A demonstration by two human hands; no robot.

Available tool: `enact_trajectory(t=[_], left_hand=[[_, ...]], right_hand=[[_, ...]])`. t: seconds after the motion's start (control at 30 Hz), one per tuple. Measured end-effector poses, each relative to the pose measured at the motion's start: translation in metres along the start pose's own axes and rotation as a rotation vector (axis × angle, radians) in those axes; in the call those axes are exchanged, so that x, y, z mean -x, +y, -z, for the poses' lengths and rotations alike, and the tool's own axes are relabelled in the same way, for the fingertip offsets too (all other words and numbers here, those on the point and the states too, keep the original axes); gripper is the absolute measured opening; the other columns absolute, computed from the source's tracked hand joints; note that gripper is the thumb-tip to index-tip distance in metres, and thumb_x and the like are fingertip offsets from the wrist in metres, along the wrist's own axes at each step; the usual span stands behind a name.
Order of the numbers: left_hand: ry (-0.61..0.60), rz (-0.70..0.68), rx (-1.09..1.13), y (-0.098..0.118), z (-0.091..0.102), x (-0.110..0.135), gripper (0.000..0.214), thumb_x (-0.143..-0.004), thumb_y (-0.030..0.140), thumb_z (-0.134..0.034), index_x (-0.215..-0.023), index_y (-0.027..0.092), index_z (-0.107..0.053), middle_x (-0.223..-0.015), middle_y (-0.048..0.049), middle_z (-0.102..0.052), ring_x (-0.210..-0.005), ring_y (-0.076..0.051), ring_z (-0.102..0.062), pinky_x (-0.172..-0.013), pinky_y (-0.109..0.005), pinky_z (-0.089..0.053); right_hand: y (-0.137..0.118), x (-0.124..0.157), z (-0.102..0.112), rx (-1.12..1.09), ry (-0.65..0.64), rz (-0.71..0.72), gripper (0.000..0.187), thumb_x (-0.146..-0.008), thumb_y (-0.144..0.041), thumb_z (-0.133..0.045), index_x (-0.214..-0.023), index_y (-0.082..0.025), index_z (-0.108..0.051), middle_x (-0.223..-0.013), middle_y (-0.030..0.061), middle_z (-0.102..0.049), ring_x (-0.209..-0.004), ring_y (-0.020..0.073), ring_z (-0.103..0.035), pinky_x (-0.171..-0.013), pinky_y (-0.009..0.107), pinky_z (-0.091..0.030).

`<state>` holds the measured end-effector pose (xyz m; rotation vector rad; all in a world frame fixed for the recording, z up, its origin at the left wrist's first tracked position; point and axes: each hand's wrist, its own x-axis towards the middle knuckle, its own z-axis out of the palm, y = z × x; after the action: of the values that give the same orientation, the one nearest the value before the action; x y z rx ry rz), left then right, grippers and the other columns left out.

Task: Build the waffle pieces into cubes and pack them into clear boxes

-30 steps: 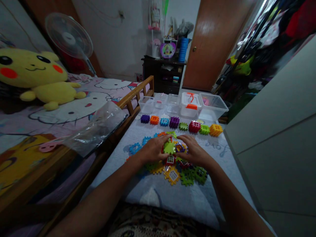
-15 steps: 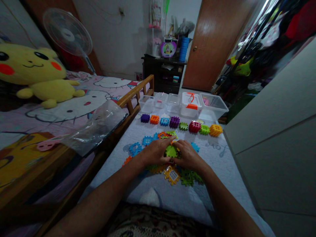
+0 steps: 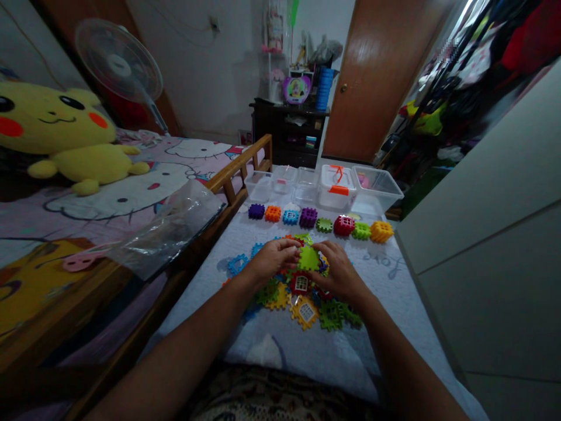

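Observation:
A lime-green notched building tile lies between my hands above a loose pile of similar pieces. My right hand curves round its right side, thumb below and fingers above. At its left edge is my left hand, fingers bent and drawn together; whatever they pinch is hidden. Just below the hands lies a red tile with a white window. Nearer me are a yellow window tile and a dark green tile. A blue tile lies left of the pile.
Behind the pile runs a row of stacked tiles sorted by colour, including a purple stack and a yellow stack. Clear plastic boxes stand at the far end. A wooden bed rail borders the left side; a pale cabinet borders the right.
My hands have moved apart, the left one shifting leftward, the right one slightly rightward. More of the green tile and the red window tile below now shows.

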<state>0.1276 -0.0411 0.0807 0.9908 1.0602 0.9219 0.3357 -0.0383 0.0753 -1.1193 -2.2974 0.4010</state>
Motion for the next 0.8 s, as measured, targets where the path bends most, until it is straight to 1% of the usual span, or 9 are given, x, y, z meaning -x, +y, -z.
enact_trajectory(t=[0.07,0.13,0.2,0.33,0.43,0.57,0.7,0.8], left_hand=[[-0.006,0.045,0.059,-0.001,-0.003,-0.001,0.026,-0.078,0.027,-0.072,-0.099,0.013,-0.068,-0.085,-0.0055,-0.071,-0.070,-0.012,-0.065,-0.066,-0.024,-0.053],[0.005,0.044,0.082,-0.002,-0.004,-0.001,0.025,-0.073,0.024,-0.077,-0.094,0.012,-0.070,-0.081,-0.0042,-0.071,-0.066,-0.010,-0.064,-0.063,-0.022,-0.051],[0.022,0.034,0.091,-0.004,-0.004,-0.002,0.028,-0.069,0.023,-0.079,-0.094,0.012,-0.070,-0.082,-0.0042,-0.072,-0.066,-0.010,-0.065,-0.063,-0.021,-0.051],[0.036,0.035,0.077,-0.007,-0.003,-0.003,0.033,-0.066,0.024,-0.081,-0.096,0.013,-0.071,-0.084,-0.0039,-0.072,-0.068,-0.011,-0.066,-0.062,-0.022,-0.051],[0.046,0.042,0.077,-0.007,-0.003,-0.002,0.035,-0.064,0.026,-0.081,-0.095,0.013,-0.071,-0.083,-0.0034,-0.071,-0.068,-0.012,-0.065,-0.063,-0.022,-0.051],[0.048,0.037,0.049,-0.006,-0.004,-0.001,0.035,-0.063,0.028,-0.081,-0.094,0.013,-0.071,-0.080,-0.0026,-0.071,-0.064,-0.011,-0.064,-0.063,-0.023,-0.050],[0.055,0.000,-0.029,-0.003,-0.001,0.000,0.035,-0.064,0.032,-0.080,-0.094,0.014,-0.072,-0.087,-0.0040,-0.073,-0.071,-0.013,-0.066,-0.068,-0.025,-0.052],[0.098,-0.021,-0.086,0.000,0.010,-0.001,0.041,-0.063,0.038,-0.080,-0.096,0.016,-0.071,-0.096,-0.0061,-0.075,-0.077,-0.017,-0.068,-0.074,-0.030,-0.054]], right_hand=[[0.000,-0.001,-0.001,0.013,-0.009,-0.013,0.049,-0.079,-0.031,-0.072,-0.123,-0.020,-0.057,-0.115,0.0127,-0.059,-0.109,0.0307,-0.054,-0.096,0.050,-0.046],[0.000,-0.001,-0.003,0.017,-0.015,-0.015,0.049,-0.079,-0.031,-0.072,-0.124,-0.020,-0.056,-0.116,0.0126,-0.059,-0.109,0.0303,-0.054,-0.096,0.049,-0.046],[0.000,-0.001,-0.005,0.014,-0.018,-0.006,0.051,-0.080,-0.029,-0.071,-0.127,-0.021,-0.054,-0.116,0.0122,-0.058,-0.109,0.0297,-0.054,-0.096,0.049,-0.047],[0.000,-0.001,-0.009,0.002,-0.013,0.004,0.052,-0.080,-0.026,-0.070,-0.129,-0.020,-0.052,-0.117,0.0122,-0.057,-0.110,0.0292,-0.053,-0.096,0.048,-0.047],[0.000,-0.001,-0.010,0.005,-0.014,-0.002,0.054,-0.080,-0.024,-0.069,-0.130,-0.019,-0.052,-0.118,0.0130,-0.057,-0.112,0.0295,-0.053,-0.097,0.048,-0.047],[-0.004,-0.002,-0.012,0.019,-0.008,-0.012,0.054,-0.079,-0.022,-0.067,-0.131,-0.021,-0.051,-0.119,0.0121,-0.057,-0.112,0.0294,-0.052,-0.097,0.048,-0.046],[-0.007,-0.002,-0.012,0.040,-0.027,-0.039,0.050,-0.076,-0.021,-0.067,-0.124,-0.020,-0.055,-0.116,0.0115,-0.058,-0.108,0.0284,-0.053,-0.095,0.046,-0.046],[0.004,-0.003,-0.002,0.067,-0.009,-0.058,0.048,-0.074,-0.022,-0.067,-0.120,-0.019,-0.056,-0.114,0.0116,-0.058,-0.108,0.0284,-0.053,-0.094,0.045,-0.046]])
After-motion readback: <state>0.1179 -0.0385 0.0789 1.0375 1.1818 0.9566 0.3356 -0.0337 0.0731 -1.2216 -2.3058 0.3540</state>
